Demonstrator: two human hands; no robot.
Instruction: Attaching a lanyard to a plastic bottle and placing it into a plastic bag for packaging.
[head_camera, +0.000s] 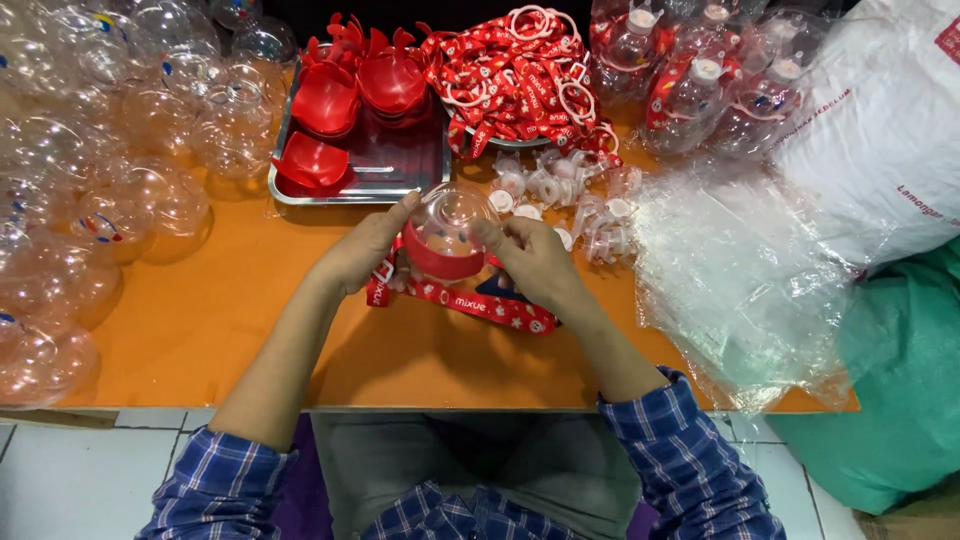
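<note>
Both hands meet over the middle of the orange table (200, 330), holding 1 clear plastic dome with a red base (443, 235) between them. The left hand (362, 250) curls around its left side, thumb up on the dome; the right hand (535, 258) pinches the right side with fingers closed on it. Beneath them a red printed lanyard strap (490, 308) lies across the table. Just beyond, a metal tray (400, 165) holds red cup pieces (330, 100). Clear globes (110, 150) crowd the left, a heap of red lanyards (520, 75) sits far, small white caps (560, 190) scatter nearby, and clear plastic bags (740, 270) spread right.
</note>
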